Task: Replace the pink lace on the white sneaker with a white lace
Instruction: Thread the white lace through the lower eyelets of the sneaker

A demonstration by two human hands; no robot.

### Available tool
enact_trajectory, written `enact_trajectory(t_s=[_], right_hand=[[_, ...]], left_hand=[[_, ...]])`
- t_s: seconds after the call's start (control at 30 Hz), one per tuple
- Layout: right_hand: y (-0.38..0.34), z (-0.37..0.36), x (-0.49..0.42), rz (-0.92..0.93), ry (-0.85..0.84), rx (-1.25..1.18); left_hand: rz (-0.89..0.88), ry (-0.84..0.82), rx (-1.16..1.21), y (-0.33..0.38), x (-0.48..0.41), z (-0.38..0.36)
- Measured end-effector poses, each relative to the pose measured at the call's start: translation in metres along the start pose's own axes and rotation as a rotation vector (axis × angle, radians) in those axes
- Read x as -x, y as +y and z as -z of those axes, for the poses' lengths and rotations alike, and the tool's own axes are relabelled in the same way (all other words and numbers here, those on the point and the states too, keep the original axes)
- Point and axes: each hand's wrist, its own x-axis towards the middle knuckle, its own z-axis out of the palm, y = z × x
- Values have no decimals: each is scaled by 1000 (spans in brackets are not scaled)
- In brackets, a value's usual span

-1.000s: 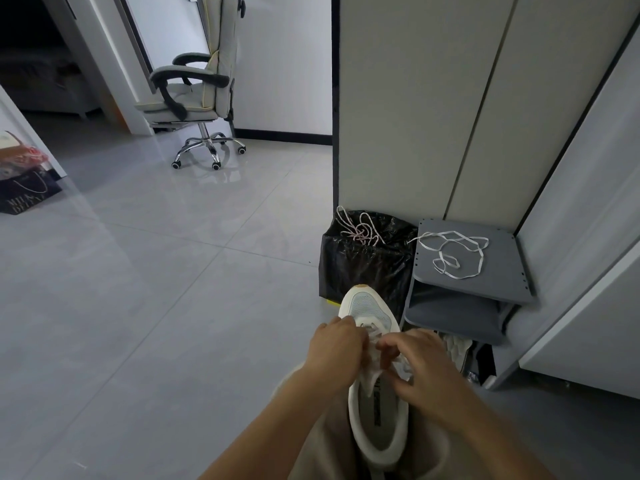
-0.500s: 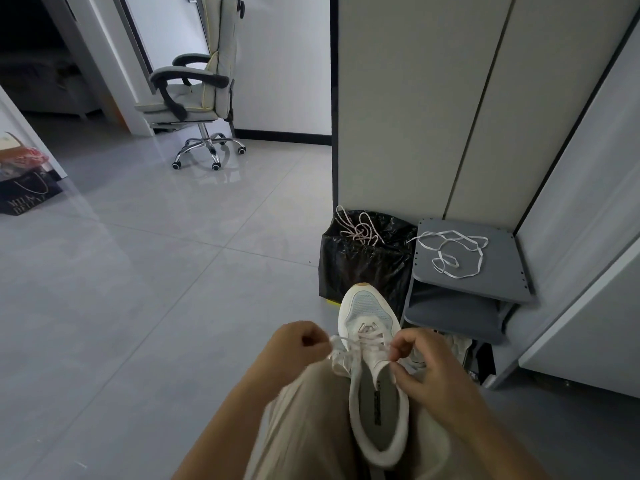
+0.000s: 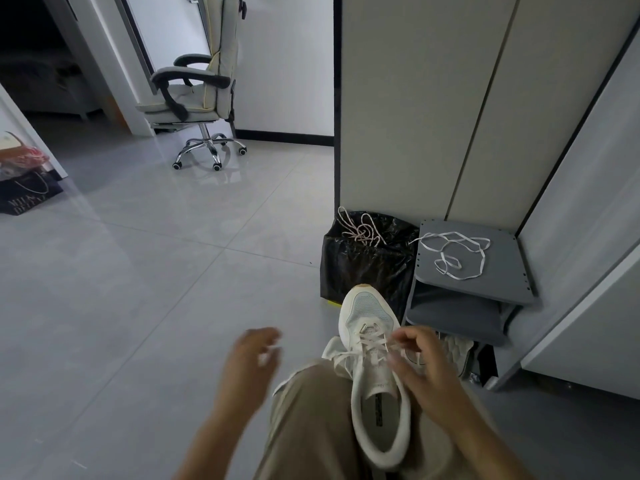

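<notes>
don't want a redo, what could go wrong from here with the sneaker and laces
The sneaker lies on the lap, and the right hand only pinches the threaded lace, so a hard tug may slide the shoe off.
The white lace sits in loose loops on the grey shelf, one end over the edge by the black bag; it could knot or slip down.

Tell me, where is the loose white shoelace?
The white shoelace lies on top of the grey shelf, on the right of the head view, beside the black bag and beyond the sneaker.
</notes>
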Motion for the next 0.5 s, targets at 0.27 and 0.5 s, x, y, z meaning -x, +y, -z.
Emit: enact_trajectory(t_s=[0.27,0.5], right_hand=[[13,-5,-9,-154,92,59],[16,-12,-9,-152,140,27]], left_hand=[[-334,-212,-191,80,-12,-59],[-351,-315,-117,59,-8,-43]])
